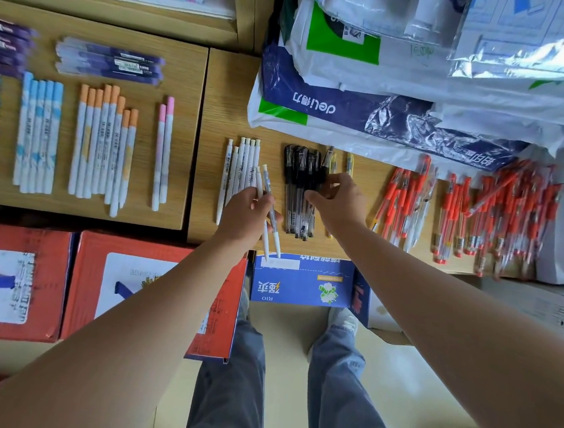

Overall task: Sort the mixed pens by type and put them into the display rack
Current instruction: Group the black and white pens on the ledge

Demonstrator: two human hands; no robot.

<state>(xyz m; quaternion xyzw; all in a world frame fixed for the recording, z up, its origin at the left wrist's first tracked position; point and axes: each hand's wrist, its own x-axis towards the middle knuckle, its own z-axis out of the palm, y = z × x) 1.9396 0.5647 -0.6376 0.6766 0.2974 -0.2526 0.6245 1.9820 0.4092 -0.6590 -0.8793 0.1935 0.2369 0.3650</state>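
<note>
Wooden table (222, 107) in two adjoining panels, seen from above, with stacked plastic stationery bags (333, 107) at its far right and printed cardboard boxes (153, 291) on the floor at its near edge; the person's legs stand below. On the left panel the pens lie sorted in parallel groups: purple pens (110, 62) at the back, then blue-capped pens (39, 134), orange-capped pens (103, 145) and two pink-capped pens (163, 152). On the right panel a row of white pens (242, 163) lies beside a bundle of black pens (292, 187); a few yellow pens (350, 161) lie just behind the black ones; red pens (406, 203) spread in a loose heap towards the right edge. The left hand (245, 212) hovers over the near end of the white row, its fingers (260, 200) curled round two white pens (277, 244) that slant across the table edge. The right hand (340, 200) sits over the black bundle, thumb and fingers bent towards the dark grips and touching them; whether they have closed on a pen cannot be told.
</note>
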